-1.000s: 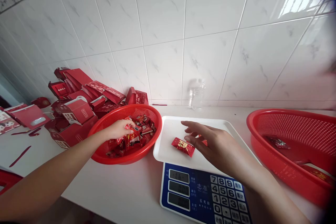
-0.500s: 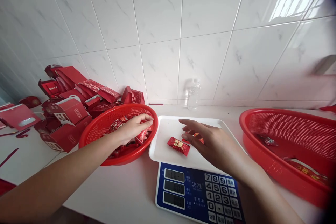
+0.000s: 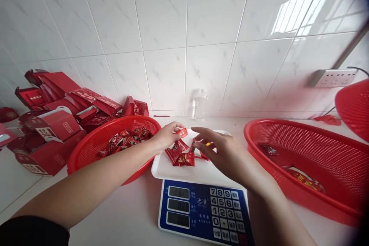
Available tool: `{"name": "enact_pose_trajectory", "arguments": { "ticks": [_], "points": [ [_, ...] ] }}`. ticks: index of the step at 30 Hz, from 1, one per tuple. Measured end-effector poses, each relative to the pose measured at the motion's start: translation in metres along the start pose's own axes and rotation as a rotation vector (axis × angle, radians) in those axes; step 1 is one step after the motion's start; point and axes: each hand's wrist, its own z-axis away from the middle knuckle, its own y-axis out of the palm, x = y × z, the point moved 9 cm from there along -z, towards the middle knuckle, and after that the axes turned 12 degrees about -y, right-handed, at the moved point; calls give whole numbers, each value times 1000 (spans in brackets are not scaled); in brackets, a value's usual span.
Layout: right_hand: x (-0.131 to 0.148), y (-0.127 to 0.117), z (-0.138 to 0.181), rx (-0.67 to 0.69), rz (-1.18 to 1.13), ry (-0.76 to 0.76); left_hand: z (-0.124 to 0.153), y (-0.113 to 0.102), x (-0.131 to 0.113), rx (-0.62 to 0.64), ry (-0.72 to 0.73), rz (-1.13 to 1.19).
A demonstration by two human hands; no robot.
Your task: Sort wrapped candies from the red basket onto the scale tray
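My left hand [image 3: 168, 137] is over the left part of the white scale tray [image 3: 161, 170], its fingers closed on a small red candy packet [image 3: 182, 133]. Under and beside it lie more shiny red packets, one with gold print [image 3: 185, 159]. My right hand [image 3: 223, 150] reaches over the tray from the right, fingers stretched out and apart. Its thumb is close to a red-and-white packet [image 3: 198, 153], partly hidden; whether they touch I cannot tell. Below the tray is the scale's blue keypad panel [image 3: 201, 215].
At left a red mesh basket [image 3: 79, 157] holds many wrapped candies, with red gift boxes [image 3: 54, 130] piled behind it. A larger red basket [image 3: 302, 196] at right contains a few packets. A clear bottle [image 3: 201, 105] stands by the tiled wall, which carries a socket strip [image 3: 333, 78].
My left hand has moved right, out of the left basket and over the tray, with a candy packet in its fingers. More packets lie on the tray. The view has shifted right.
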Motion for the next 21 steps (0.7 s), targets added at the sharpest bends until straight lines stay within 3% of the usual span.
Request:
{"name": "enact_pose_trajectory", "arguments": {
  "ticks": [6,12,18,21],
  "points": [
    [1,-2,-1,-18,8,-8,-1,-10,-7,-83,113,-274],
    [1,-1,-2,16,36,-4,10,-11,6,-26,89,-546],
    [4,3,-3,23,26,-28,11,7,4,6,145,-485],
    [3,4,-2,34,13,-30,5,-6,-2,-11,137,-412]
  ]
}}
